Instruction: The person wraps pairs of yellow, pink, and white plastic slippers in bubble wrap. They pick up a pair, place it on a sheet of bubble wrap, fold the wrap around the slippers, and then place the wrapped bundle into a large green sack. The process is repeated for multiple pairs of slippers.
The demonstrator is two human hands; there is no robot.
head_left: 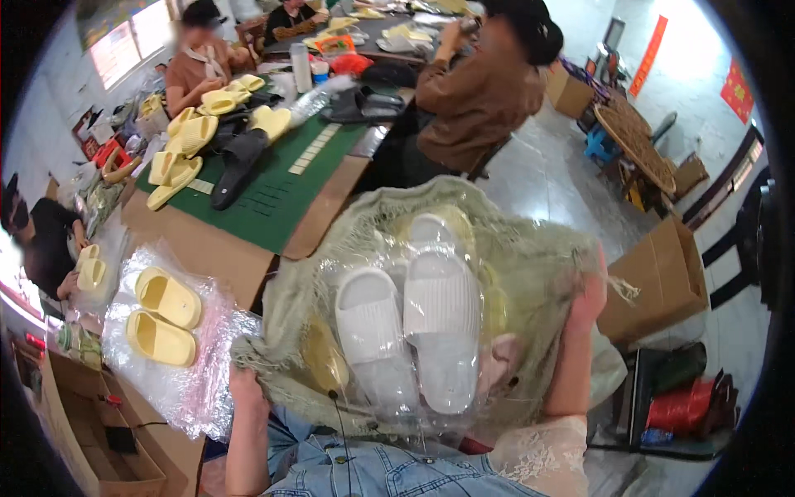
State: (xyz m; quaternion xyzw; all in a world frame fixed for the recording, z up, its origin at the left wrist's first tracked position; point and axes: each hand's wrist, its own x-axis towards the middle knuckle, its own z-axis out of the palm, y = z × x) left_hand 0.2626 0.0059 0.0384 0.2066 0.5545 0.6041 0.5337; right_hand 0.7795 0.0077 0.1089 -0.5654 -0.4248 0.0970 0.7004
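A frayed green woven sack [306,294] spreads wide across my front. Its left edge is gripped in my left hand [247,388], the fingers closed on the fabric. At the far side, my right hand [588,296] clasps the right edge, a little smeared by motion. Inside the sack's mouth lies a pair of white ribbed slippers [443,290] in clear plastic wrap. Pale yellow slippers [325,356] show partly beneath and beside them. What lies deeper in the sack is hidden.
Left of the sack, two yellow slippers [166,319] rest on stacked clear plastic bags [215,364]. Ahead, a green-topped table [248,219] bears yellow and black slippers. Seated people work around it. Cardboard boxes [658,277] stand at right and lower left.
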